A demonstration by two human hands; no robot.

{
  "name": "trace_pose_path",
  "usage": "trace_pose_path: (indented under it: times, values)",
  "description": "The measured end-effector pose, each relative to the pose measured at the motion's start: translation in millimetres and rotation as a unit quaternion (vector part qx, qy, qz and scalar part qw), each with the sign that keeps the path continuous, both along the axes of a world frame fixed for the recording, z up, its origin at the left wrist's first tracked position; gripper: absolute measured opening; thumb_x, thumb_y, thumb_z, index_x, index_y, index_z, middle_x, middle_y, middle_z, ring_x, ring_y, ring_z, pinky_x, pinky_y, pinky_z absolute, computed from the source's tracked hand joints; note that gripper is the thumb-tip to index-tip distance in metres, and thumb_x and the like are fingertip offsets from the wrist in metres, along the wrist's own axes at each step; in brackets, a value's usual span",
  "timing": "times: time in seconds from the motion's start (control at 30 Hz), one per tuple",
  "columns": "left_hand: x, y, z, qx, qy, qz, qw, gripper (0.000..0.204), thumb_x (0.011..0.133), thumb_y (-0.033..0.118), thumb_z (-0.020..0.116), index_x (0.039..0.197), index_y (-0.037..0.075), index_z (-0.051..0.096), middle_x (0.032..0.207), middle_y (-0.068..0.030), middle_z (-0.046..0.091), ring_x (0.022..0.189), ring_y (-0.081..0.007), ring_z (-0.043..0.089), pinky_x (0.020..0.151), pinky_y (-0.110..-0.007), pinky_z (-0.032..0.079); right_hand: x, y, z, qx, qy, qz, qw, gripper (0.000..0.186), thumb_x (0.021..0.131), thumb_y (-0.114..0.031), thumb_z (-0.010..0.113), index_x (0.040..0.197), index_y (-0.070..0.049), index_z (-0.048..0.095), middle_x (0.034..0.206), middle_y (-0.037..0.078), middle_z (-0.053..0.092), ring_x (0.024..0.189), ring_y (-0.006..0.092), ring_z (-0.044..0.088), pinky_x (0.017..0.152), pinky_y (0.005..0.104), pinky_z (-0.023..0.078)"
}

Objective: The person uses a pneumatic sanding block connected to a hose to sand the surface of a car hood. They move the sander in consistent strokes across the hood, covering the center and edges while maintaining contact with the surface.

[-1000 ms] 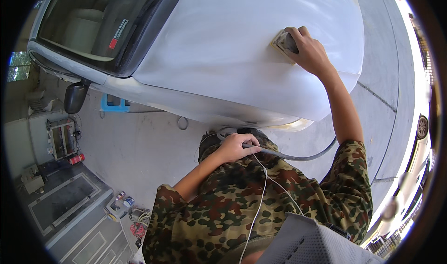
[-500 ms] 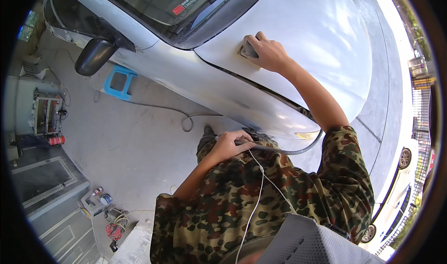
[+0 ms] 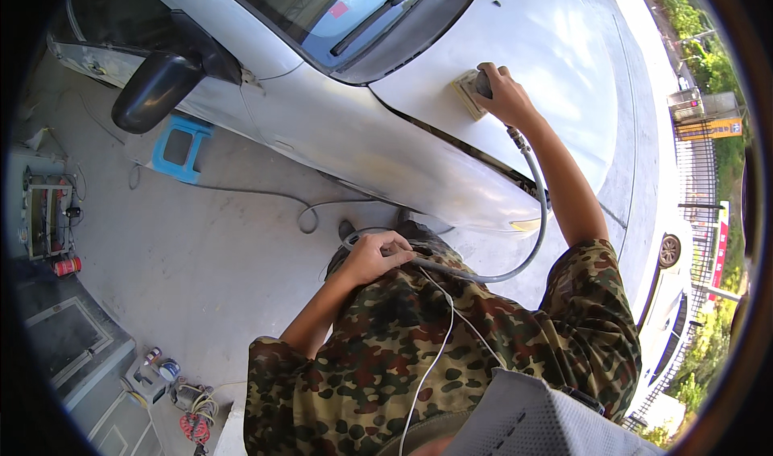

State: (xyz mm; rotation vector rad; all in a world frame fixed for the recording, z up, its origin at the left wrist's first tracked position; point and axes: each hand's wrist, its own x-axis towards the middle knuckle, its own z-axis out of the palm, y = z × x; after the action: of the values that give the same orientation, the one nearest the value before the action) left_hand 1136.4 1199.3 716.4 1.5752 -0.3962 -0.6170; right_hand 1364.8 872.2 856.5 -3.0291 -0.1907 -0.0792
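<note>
My right hand (image 3: 510, 102) grips a hand-held sander with a pale rectangular pad (image 3: 465, 96). The sander is on the silver-white car hood (image 3: 555, 57), near its rear corner and the gap beside the fender. The pad's side shows; its underside is hidden. From a metal fitting under my right wrist, a grey hose (image 3: 485, 279) loops down and back to my waist. There my left hand (image 3: 377, 257) is closed around the hose, in front of my camouflage shirt. Dull, cloudy patches mark the fender (image 3: 411, 162).
A black side mirror (image 3: 157, 92) juts out on the left. A blue stool (image 3: 181, 150) stands beside the car, and hose (image 3: 302, 206) trails over the floor. Cans and a coiled cord (image 3: 196, 416) lie lower left. A white car (image 3: 664, 319) is parked at right.
My view has shifted. The sander has moved a little to the right over the hood and turned, exposing its pad side and hose fitting. My left hand keeps its hold on the hose.
</note>
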Motion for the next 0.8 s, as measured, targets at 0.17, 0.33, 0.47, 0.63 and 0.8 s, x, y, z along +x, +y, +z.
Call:
trace_pose_path:
  times: [0.17,0.33,0.47,0.63,0.8]
  values:
    - [15.5,-11.5,-13.4,-0.007,-0.019,0.008,1.000,0.027,0.089,0.029,0.082,0.100,0.004,0.076,0.073,-0.0044,0.072,0.066,-0.0096,0.064,0.065,-0.027,0.050,12.1,13.0,-15.3,0.002,0.005,0.018,1.000,0.063,0.087,-0.031,0.074,0.142,-0.014,0.049,0.120,0.024,0.061,0.094,0.0437,0.071,0.084,0.0503,0.058]
    - [10.3,-19.0,-0.6,0.003,0.003,-0.014,1.000,0.021,0.092,0.021,0.079,0.101,0.003,0.074,0.071,0.0004,0.068,0.066,-0.0060,0.059,0.064,-0.026,0.047,22.4,71.4,-12.0,0.000,0.008,0.091,0.996,0.065,0.085,-0.029,0.075,0.143,-0.015,0.048,0.119,0.022,0.060,0.093,0.0438,0.070,0.082,0.0498,0.058]
    - [2.2,-24.1,7.1,0.034,0.003,-0.019,0.999,0.021,0.094,0.023,0.078,0.100,0.002,0.075,0.072,0.0003,0.068,0.067,-0.0062,0.059,0.064,-0.025,0.047,23.2,96.0,-5.5,-0.005,0.004,0.119,0.993,0.064,0.085,-0.029,0.076,0.142,-0.015,0.049,0.117,0.022,0.060,0.092,0.0431,0.070,0.080,0.0494,0.059]
    - [-3.4,-25.4,8.4,-0.003,0.019,0.028,0.999,0.023,0.095,0.023,0.077,0.100,0.001,0.074,0.074,-0.0010,0.070,0.068,-0.0059,0.059,0.065,-0.025,0.047,9.3,95.4,0.8,0.002,0.004,0.128,0.992,0.062,0.086,-0.030,0.076,0.140,-0.015,0.051,0.117,0.022,0.060,0.091,0.0428,0.070,0.079,0.0499,0.059]
    - [-13.7,-18.8,7.0,-0.031,0.001,0.069,0.997,0.024,0.095,0.023,0.076,0.098,0.000,0.073,0.076,-0.0018,0.071,0.070,-0.0057,0.060,0.065,-0.025,0.048,-8.5,76.3,1.1,0.003,0.001,0.077,0.997,0.059,0.086,-0.032,0.074,0.138,-0.014,0.051,0.116,0.021,0.060,0.089,0.0438,0.071,0.079,0.0509,0.059]
